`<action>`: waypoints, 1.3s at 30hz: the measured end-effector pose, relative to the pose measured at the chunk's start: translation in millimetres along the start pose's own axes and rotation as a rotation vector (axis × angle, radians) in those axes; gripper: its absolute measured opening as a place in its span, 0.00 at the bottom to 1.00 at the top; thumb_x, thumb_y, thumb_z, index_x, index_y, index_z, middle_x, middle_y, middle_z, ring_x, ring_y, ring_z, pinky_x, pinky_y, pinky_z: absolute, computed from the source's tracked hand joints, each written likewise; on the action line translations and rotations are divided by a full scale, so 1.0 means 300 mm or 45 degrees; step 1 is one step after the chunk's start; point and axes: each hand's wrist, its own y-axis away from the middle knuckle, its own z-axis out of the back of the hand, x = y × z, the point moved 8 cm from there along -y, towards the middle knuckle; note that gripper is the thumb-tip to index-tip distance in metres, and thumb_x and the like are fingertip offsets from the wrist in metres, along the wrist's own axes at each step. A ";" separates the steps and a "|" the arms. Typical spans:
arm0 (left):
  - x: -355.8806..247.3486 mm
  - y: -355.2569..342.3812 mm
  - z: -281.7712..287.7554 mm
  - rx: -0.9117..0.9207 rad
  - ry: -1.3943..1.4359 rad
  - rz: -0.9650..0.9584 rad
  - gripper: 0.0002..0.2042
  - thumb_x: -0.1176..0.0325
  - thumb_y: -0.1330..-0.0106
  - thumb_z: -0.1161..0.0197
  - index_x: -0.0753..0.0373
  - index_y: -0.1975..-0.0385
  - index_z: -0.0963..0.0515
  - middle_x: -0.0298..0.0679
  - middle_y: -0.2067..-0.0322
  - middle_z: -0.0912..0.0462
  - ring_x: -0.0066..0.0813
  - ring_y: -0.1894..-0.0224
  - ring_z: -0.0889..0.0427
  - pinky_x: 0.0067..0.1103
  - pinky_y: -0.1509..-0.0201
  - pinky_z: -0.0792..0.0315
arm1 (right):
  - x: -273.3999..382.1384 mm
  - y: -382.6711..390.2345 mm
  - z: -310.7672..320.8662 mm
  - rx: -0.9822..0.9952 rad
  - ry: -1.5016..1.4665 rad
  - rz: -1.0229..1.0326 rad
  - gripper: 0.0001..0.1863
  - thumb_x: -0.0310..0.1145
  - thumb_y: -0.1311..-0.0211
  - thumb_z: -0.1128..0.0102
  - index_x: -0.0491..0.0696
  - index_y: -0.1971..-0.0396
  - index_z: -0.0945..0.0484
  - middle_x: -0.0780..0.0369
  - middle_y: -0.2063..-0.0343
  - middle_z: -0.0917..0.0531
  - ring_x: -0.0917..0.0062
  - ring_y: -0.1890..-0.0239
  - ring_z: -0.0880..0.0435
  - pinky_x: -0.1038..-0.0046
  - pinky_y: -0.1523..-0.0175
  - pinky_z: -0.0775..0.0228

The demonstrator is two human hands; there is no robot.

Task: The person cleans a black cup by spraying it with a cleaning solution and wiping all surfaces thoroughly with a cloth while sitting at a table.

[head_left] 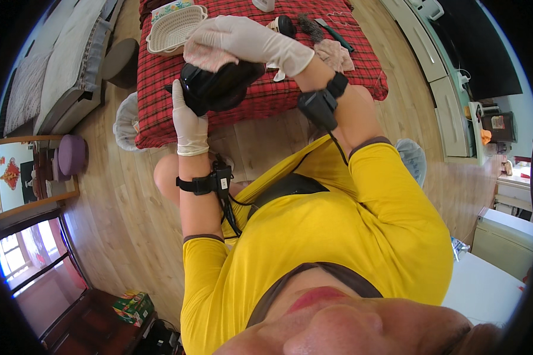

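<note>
My left hand (189,121), in a white glove, grips the near left side of a glossy black rounded object (216,89), held above the front of the table. Its exact kind cannot be made out. Gloved in white too, my right hand (234,38) closes on a pale pink cloth (210,58) and presses it against the top of the black object. The right hand and the cloth hide part of that object's far side.
A red plaid cloth (266,97) covers the table. On it stand a cream woven basket (177,29), a black-topped item (286,26), a dark scouring pad (310,26), a green-handled tool (336,36) and another pink cloth (336,56). A lined bin (126,121) stands at the table's left.
</note>
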 end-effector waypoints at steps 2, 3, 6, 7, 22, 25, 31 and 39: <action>-0.004 0.010 0.006 0.013 0.008 0.021 0.19 0.53 0.26 0.44 0.60 0.44 0.23 0.38 0.48 0.17 0.36 0.47 0.17 0.34 0.41 0.22 | -0.147 0.031 -0.011 0.020 -0.543 -0.538 0.20 0.47 0.28 0.48 0.48 0.51 0.17 0.62 0.63 0.13 0.78 0.58 0.14 0.75 0.53 0.21; -0.008 0.011 -0.007 0.026 0.010 0.033 0.20 0.54 0.25 0.45 0.61 0.43 0.24 0.40 0.47 0.17 0.38 0.45 0.18 0.37 0.40 0.23 | -0.165 0.028 -0.014 0.035 -0.675 -0.455 0.21 0.47 0.27 0.49 0.47 0.49 0.18 0.62 0.62 0.13 0.79 0.58 0.14 0.77 0.53 0.21; 0.030 0.025 -0.049 0.065 0.151 0.140 0.20 0.53 0.25 0.46 0.60 0.43 0.24 0.42 0.45 0.19 0.42 0.43 0.20 0.41 0.37 0.25 | -0.199 0.034 -0.020 0.051 -1.090 -0.415 0.23 0.47 0.24 0.52 0.44 0.46 0.21 0.59 0.59 0.14 0.81 0.58 0.14 0.81 0.52 0.19; 0.040 0.029 -0.059 0.077 0.179 0.174 0.21 0.52 0.26 0.47 0.60 0.43 0.24 0.42 0.44 0.19 0.43 0.42 0.20 0.42 0.36 0.26 | -0.227 0.057 -0.025 0.003 -1.229 -0.538 0.24 0.47 0.24 0.53 0.44 0.45 0.22 0.58 0.58 0.14 0.80 0.57 0.14 0.81 0.51 0.19; 0.043 -0.156 -0.005 0.248 0.800 0.221 0.21 0.58 0.27 0.56 0.58 0.43 0.23 0.45 0.41 0.22 0.49 0.39 0.24 0.47 0.36 0.28 | -0.346 0.297 -0.210 -0.614 -1.332 -0.790 0.14 0.35 0.27 0.52 0.44 0.51 0.22 0.61 0.55 0.17 0.77 0.52 0.18 0.72 0.45 0.26; 0.038 -0.172 0.037 0.168 0.632 0.117 0.21 0.57 0.27 0.57 0.58 0.42 0.24 0.45 0.40 0.23 0.49 0.38 0.25 0.46 0.34 0.30 | -0.333 0.321 -0.216 -0.702 -1.411 -0.740 0.15 0.34 0.26 0.54 0.44 0.49 0.23 0.61 0.52 0.18 0.76 0.48 0.20 0.71 0.41 0.29; 0.086 -0.159 0.027 0.232 0.772 0.344 0.22 0.56 0.27 0.59 0.58 0.41 0.25 0.45 0.40 0.24 0.48 0.37 0.26 0.45 0.33 0.31 | -0.290 0.303 -0.256 -0.553 -1.819 -0.746 0.16 0.34 0.26 0.54 0.45 0.44 0.27 0.60 0.47 0.21 0.72 0.45 0.22 0.67 0.37 0.29; 0.058 -0.088 -0.015 -0.010 0.434 0.200 0.21 0.59 0.26 0.57 0.60 0.40 0.27 0.47 0.38 0.25 0.46 0.36 0.27 0.43 0.32 0.32 | -0.263 0.317 -0.231 -0.668 -1.997 -0.744 0.21 0.38 0.23 0.60 0.43 0.38 0.31 0.53 0.39 0.25 0.59 0.38 0.24 0.52 0.34 0.31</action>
